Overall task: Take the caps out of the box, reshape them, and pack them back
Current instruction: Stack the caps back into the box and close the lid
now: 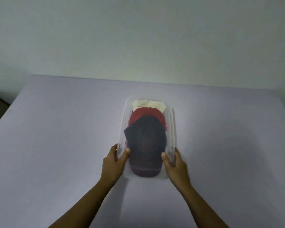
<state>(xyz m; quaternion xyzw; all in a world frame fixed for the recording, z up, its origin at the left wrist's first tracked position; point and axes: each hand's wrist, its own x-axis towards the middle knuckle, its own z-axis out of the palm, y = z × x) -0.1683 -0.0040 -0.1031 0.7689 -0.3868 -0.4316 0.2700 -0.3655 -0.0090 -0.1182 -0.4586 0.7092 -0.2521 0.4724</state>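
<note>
Head view. A clear plastic box rests on a pale lilac table, its long axis running away from the viewer, roughly midway across the table's width. Behind the table's far edge rises a plain whitish wall; a dark strip of floor or furniture shows at the table's left corner, too dim to identify.

Three caps lie nested in a row inside the box. The dark navy cap sits at the near end and fills most of the box's width; a reddish mark on its front panel is blurred and cannot be read. The red cap lies just behind it, partly overlapped by the navy one. The cream cap lies at the far end of the box, partly overlapped by the red one.

The left hand clasps the near left wall of the box: its thumb lies over the rim on the inner side, touching or nearly touching the navy cap, while the other fingers wrap the outside. The right hand mirrors this on the near right wall, thumb inside and fingers outside. Both hands are thus closed on the box. Both bare forearms reach in from the lower edge. The box's near end and both hands are slightly blurred.
</note>
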